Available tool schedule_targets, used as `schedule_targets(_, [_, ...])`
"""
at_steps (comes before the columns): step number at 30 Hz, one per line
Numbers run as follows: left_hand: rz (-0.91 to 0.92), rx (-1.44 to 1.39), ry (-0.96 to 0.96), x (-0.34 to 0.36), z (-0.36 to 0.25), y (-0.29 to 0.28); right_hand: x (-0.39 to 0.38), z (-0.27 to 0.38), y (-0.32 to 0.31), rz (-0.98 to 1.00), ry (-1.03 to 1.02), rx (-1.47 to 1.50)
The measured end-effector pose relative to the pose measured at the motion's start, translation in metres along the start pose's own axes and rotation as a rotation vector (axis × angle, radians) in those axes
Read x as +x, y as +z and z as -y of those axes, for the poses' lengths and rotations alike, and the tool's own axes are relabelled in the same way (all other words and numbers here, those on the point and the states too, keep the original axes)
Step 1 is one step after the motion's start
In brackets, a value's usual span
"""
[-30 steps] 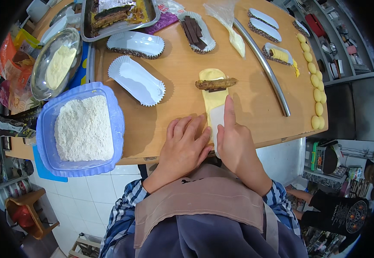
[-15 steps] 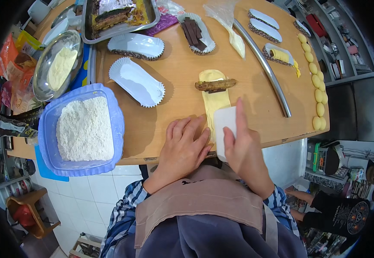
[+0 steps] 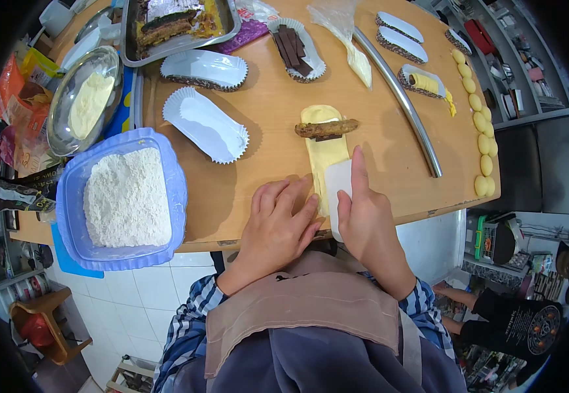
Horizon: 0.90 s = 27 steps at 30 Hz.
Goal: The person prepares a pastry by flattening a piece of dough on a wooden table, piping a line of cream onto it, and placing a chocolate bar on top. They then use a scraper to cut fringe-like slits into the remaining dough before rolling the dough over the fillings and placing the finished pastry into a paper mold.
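A flat strip of yellow dough (image 3: 328, 157) lies lengthwise in front of me on the wooden table. Across its far part rests a browned piece that looks like fried banana (image 3: 334, 128), with a dark chocolate stick (image 3: 328, 138) partly showing beneath it. My right hand (image 3: 371, 219) grips a white dough scraper (image 3: 338, 180), index finger stretched out along it. The scraper stands along the right edge of the strip's near part. My left hand (image 3: 279, 219) lies flat with fingers apart, its fingertips at the strip's left edge. The strip's near end is partly hidden between the hands.
A blue tub of flour (image 3: 178, 216) stands left, below a metal bowl (image 3: 115, 85). Paper trays (image 3: 206, 124), one with chocolate sticks (image 3: 291, 49), a piping bag (image 3: 359, 65) and a metal rolling tube (image 3: 407, 105) lie farther off. Several dough balls (image 3: 479, 122) line the right edge.
The scraper in my right hand has shifted slightly left and turned more on edge. My left hand stays nearly still, and the dough strip keeps its place.
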<state>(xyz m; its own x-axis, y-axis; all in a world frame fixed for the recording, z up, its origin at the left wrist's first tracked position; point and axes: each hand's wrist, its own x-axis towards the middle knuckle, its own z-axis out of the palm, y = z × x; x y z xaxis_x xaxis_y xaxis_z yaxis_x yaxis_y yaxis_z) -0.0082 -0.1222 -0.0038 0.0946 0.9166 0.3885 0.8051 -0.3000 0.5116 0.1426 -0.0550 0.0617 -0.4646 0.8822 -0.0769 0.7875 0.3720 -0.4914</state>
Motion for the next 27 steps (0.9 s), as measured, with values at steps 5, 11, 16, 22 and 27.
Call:
schedule_targets(5, [-0.006, 0.002, 0.007, 0.0, 0.002, 0.0, 0.003, -0.001, 0.006, 0.026, -0.063, -0.08])
schedule_targets(11, [-0.008, -0.003, -0.003, 0.0, 0.001, 0.0, 0.004, -0.003, 0.012, -0.05, -0.058, -0.079])
schedule_targets(16, [0.0, -0.023, -0.015, 0.0, 0.0, -0.001, 0.004, -0.002, 0.012, -0.045, -0.065, -0.05])
schedule_targets(22, [0.011, -0.031, -0.031, 0.0, -0.002, -0.001, 0.002, -0.001, 0.01, 0.009, 0.008, -0.083])
schedule_targets(27, [0.01, -0.017, -0.011, 0.002, -0.002, -0.003, 0.0, -0.003, 0.008, -0.025, -0.035, -0.04])
